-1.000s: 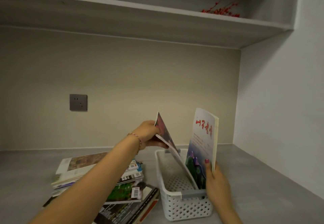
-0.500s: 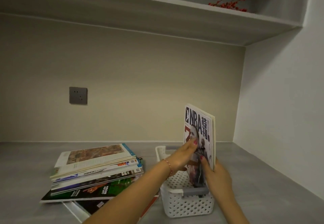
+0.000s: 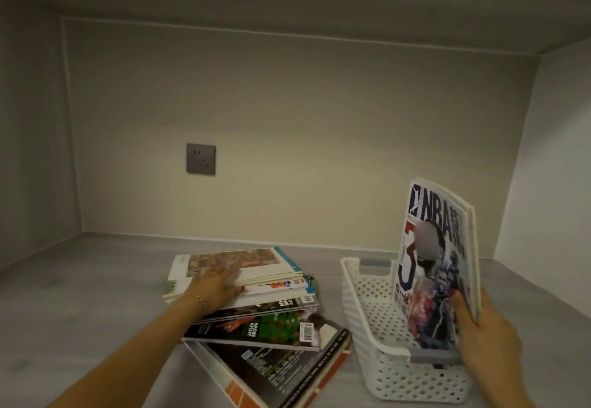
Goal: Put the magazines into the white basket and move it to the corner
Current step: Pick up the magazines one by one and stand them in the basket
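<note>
A person's two bare forearms reach forward over a grey counter [image 3: 96,295] set in an alcove; pale walls close it in at the back and on both sides, and a shelf runs overhead.

The left hand [image 3: 217,286] lies on top of a loose stack of magazines [image 3: 256,305] left of centre; its fingers are spread fairly flat over the top cover, blurred, so whether they have hold of a magazine cannot be told; a thin beaded bracelet [image 3: 195,297] circles that wrist. The stack is untidy, its lower issues fanned out toward the viewer; the bottom one, dark with an orange corner, juts out furthest.

Just to the right of the stack, apart from it, stands the white basket [image 3: 377,337], a perforated plastic tray with grey handles at its near and far ends. A few magazines stand upright along its right inner wall; the front one is an NBA magazine [image 3: 428,263] with a large red number on the cover. The right hand [image 3: 479,327] grips these upright magazines at their near lower edge, thumb across the cover, fingers curled behind.

The basket sits near the right-hand wall but short of the back corner; bare counter lies between. A dark grey wall socket [image 3: 200,159] is on the back wall, above the stack.
</note>
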